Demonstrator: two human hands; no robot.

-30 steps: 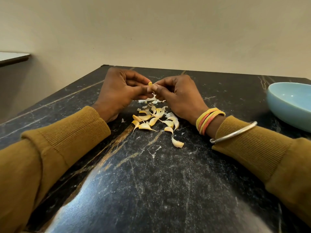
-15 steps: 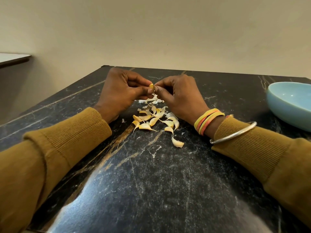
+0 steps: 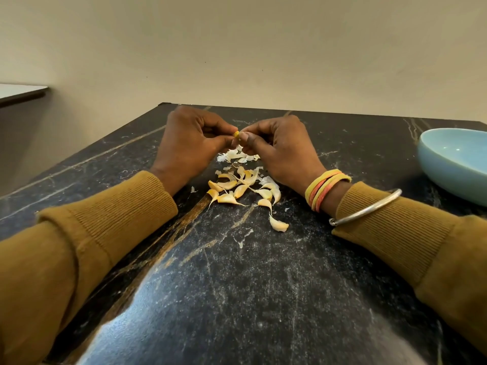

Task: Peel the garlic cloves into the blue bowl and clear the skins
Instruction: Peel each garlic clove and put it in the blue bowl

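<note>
a person in mustard sleeves works at a dark marble counter (image 3: 263, 285), both hands raised a little off the stone and meeting at the fingertips. the left hand (image 3: 192, 143) and the right hand (image 3: 279, 151) each curl thumb and forefinger onto one small garlic clove (image 3: 236, 133), pinched between them. only its yellow tip shows, so its long axis cannot be told.

directly beneath the hands lies a scatter of pale skins (image 3: 237, 155). nearer the person sits a loose pile of cloves (image 3: 237, 185) with their papery tails on, apparently unpeeled, one of them lying apart on the near side.

the blue bowl (image 3: 442, 177) stands well off to the right, at the frame's edge, with bare stone between it and the pile. no clove is visible in the part of its inside that shows. the right hand, banded with coloured bangles (image 3: 326, 188) at the wrist, is plainly the nearer of the two to it. the left would have to cross over the pile.

the work looks early: one clove in the fingers, many waiting. once this clove comes clean, the drop likely falls to the right hand, swinging outward to the right over open counter. the skins under the hands remain to be gathered.
</note>
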